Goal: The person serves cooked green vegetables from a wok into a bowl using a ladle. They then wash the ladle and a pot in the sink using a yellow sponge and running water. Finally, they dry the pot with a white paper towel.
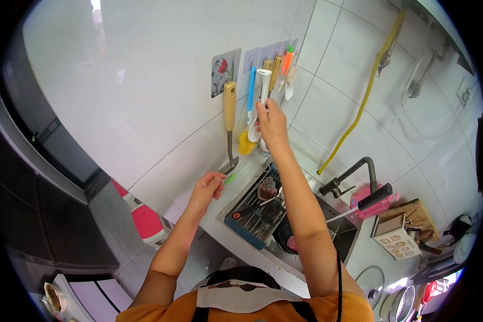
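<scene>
My right hand (272,124) is closed round a white spoon (264,88) by the wall. The spoon's handle points up and its bowl hangs below my fingers, in front of a row of hung utensils. Lower down, my left hand (205,190) is above the counter's edge with its fingers curled. A small thing with a green end (229,179) sticks out at those fingertips; its kind is too small to make out. Between the hands hangs a wooden-handled turner (229,110), its metal head near the counter. A blue-handled brush (251,91) hangs close to the spoon, above a yellow scrubber (246,144).
Below my right arm is a sink (344,232) with a drying rack (252,214) and a black pan (285,236). The faucet (359,167) rises behind it. Right of it stand a pink container (367,199) and a utensil box (396,236). A red-and-white stool (147,221) is at left.
</scene>
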`<act>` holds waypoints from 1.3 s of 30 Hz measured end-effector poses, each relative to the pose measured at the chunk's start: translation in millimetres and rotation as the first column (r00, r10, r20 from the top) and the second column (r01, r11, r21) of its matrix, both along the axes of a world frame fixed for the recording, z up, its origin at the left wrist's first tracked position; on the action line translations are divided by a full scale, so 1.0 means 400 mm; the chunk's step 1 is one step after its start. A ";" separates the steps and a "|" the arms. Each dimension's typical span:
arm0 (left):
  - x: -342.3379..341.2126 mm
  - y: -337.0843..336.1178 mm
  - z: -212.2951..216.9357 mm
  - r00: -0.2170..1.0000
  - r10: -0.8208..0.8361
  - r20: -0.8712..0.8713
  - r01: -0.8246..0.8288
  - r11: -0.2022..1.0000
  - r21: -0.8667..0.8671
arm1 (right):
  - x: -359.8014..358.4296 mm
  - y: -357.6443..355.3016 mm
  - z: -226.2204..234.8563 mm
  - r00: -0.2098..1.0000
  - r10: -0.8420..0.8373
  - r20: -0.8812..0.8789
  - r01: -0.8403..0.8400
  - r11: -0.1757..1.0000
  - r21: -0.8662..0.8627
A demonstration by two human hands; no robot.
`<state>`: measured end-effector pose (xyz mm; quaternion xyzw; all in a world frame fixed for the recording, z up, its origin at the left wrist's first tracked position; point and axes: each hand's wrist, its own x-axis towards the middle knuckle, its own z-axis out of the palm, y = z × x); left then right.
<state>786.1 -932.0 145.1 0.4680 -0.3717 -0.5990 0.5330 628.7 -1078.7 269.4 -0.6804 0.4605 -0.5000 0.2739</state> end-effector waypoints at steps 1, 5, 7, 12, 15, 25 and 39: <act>-0.001 0.001 0.001 1.000 0.001 -0.002 -0.001 1.000 0.003 | 0.000 -0.003 0.003 1.000 0.008 0.013 -0.008 1.000 -0.022; -0.002 0.000 -0.007 1.000 0.002 0.026 -0.002 1.000 0.002 | 0.004 -0.016 0.006 1.000 0.007 0.010 -0.007 1.000 -0.012; 0.001 0.002 -0.010 1.000 0.000 0.031 0.000 1.000 0.016 | 0.005 -0.010 0.015 1.000 0.011 -0.009 -0.011 1.000 0.022; 0.003 0.002 -0.013 1.000 -0.015 0.007 0.015 1.000 0.026 | 0.001 -0.051 -0.011 0.983 -0.058 -0.173 0.042 0.995 -0.095; 0.004 0.003 -0.012 1.000 -0.021 -0.010 0.021 0.999 0.030 | 0.004 -0.050 -0.008 0.974 -0.079 -0.210 0.064 0.995 -0.077; 0.007 0.012 -0.021 0.998 -0.057 -0.010 0.058 0.998 0.021 | 0.007 -0.020 -0.010 0.947 -0.113 -0.300 0.089 0.992 -0.093; -0.128 -0.005 -0.054 0.984 -0.179 0.012 0.177 0.981 0.072 | -0.188 0.024 -0.130 0.986 -0.148 -0.080 0.143 0.987 -0.073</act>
